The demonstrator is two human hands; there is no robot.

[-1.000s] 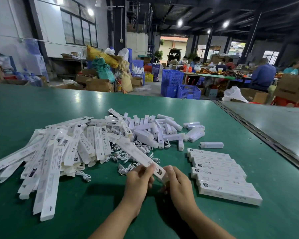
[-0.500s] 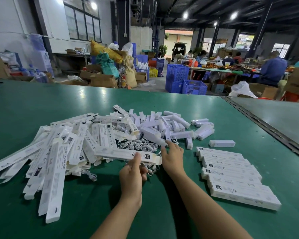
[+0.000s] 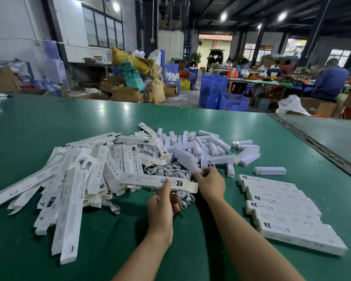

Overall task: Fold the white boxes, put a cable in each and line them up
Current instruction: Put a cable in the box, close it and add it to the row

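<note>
The left hand (image 3: 161, 205) pinched the folded box (image 3: 148, 180), the right hand's (image 3: 211, 182) fingers clamped a lamp unit (image 3: 187, 164); tangled cables (image 3: 164, 170) could snag it.

A packing workshop; green tables (image 3: 49, 122), cardboard cartons (image 3: 126, 94), blue crates (image 3: 233, 102), seated workers (image 3: 330, 80).
</note>
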